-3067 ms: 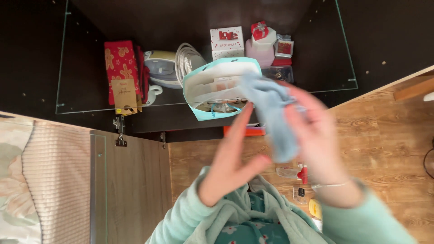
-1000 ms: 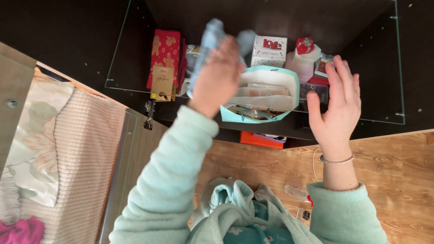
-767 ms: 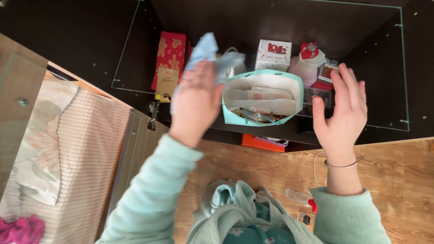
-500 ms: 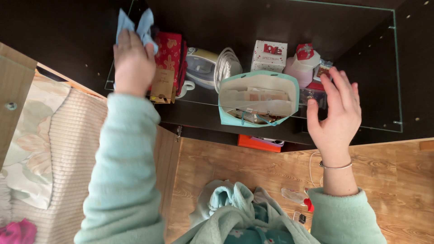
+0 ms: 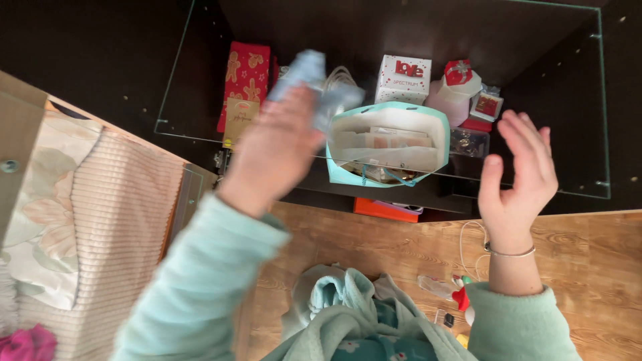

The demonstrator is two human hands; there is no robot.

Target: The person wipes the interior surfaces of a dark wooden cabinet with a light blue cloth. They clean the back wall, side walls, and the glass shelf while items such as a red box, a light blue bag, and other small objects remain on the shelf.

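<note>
a dark cabinet (image 5: 414, 27) fills the top of the view, with a glass shelf (image 5: 575, 180) across it, its pale green edge showing at both ends. below lies a wooden floor (image 5: 602, 261), and on the left a ribbed beige fabric (image 5: 107, 227) over a floral cloth (image 5: 40, 220), both cut off by the frame edge, with a scrap of pink (image 5: 23, 342) in the corner.

the left sleeve (image 5: 200, 287), mint green and blurred, crosses the middle. the left hand (image 5: 277, 150) is up over the shelf, seen from the back, fingers closed round a light blue cloth (image 5: 304, 73) that sticks out above it; the cloth is smeared by motion and its lower part is hidden behind the hand. the right hand (image 5: 518, 177) is open and empty, fingers spread, palm turned inward, just to the right of a teal paper bag (image 5: 391, 174), not touching it.

the bag stands on the shelf with its mouth toward us, pale packets inside, hard to make out. a red patterned gift bag (image 5: 244, 83) with a tan tag stands behind the left hand. farther along sit a white box (image 5: 403, 79), a pink round bottle (image 5: 449, 100) topped with a red bow, and small red boxes (image 5: 485, 110). something white and looped behind the cloth is mostly hidden. an orange box (image 5: 384, 209) peeks from under the shelf. a thin bracelet (image 5: 508, 253) circles the right wrist.
</note>
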